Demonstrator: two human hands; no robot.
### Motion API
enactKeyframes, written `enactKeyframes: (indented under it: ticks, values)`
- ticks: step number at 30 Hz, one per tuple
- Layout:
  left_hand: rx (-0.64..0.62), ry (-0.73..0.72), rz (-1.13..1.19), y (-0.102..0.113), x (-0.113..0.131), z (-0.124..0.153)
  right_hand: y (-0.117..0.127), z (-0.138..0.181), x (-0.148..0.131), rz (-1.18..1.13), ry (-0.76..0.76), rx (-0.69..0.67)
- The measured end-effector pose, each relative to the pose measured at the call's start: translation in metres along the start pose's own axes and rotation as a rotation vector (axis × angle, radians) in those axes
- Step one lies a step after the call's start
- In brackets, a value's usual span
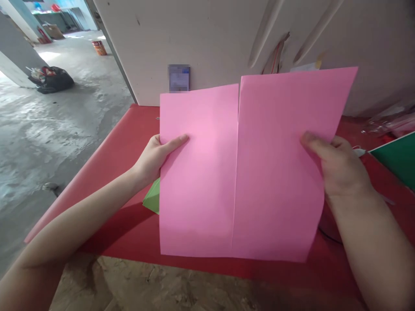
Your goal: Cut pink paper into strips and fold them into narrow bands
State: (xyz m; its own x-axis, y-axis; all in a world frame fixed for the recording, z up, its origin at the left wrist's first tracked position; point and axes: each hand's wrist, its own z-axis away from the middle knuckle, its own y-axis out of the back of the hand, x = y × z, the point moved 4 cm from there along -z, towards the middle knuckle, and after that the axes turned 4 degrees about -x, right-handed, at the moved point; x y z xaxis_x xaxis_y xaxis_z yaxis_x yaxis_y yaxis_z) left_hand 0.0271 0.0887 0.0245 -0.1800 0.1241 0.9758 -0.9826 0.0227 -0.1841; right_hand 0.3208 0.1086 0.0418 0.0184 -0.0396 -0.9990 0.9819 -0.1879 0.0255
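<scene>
A pink paper sheet (240, 172) is held up in the air in front of me, over the red table cover (113, 155). It has a vertical crease down the middle and a short tear at the top of that crease. My left hand (155, 157) grips its left edge, thumb on the front. My right hand (337, 166) pinches its right edge, thumb on the front too. A green paper piece (153, 198) peeks out from behind the sheet's lower left part.
A white wall panel (210, 39) stands right behind the table. A dark green sheet (398, 157) and clear plastic wrap (392, 121) lie at the right. Bare wood (145, 285) shows at the near table edge. Concrete floor with a black bag (52, 80) lies left.
</scene>
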Motion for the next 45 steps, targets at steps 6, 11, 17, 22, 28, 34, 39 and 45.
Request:
enactKeyframes:
  ticks: [6,11,17,22,28,34,39,45]
  values:
    - [0.162,-0.193,-0.14,0.001,0.011,0.011,0.0,0.009,-0.012,0.069,0.286,0.104]
    - [0.198,-0.336,-0.158,0.001,0.016,0.018,0.0,0.014,-0.016,0.114,0.316,0.163]
    - [0.198,-0.4,-0.138,0.001,0.017,0.021,-0.001,0.016,-0.016,0.134,0.246,0.197]
    - [0.256,-0.411,-0.156,0.002,0.017,0.023,-0.001,0.018,-0.014,0.119,0.217,0.218]
    - [0.016,-0.113,-0.117,0.007,0.016,0.004,0.011,0.008,-0.012,-0.008,0.076,0.139]
    - [-0.131,0.035,-0.168,0.009,0.012,-0.008,0.008,-0.007,0.003,0.066,-0.095,-0.041]
    - [0.022,-0.076,-0.311,0.003,0.01,-0.001,0.001,-0.004,0.007,0.138,-0.049,-0.064]
    - [0.065,-0.183,-0.246,0.003,0.007,0.001,0.001,0.0,0.002,0.099,0.091,0.031]
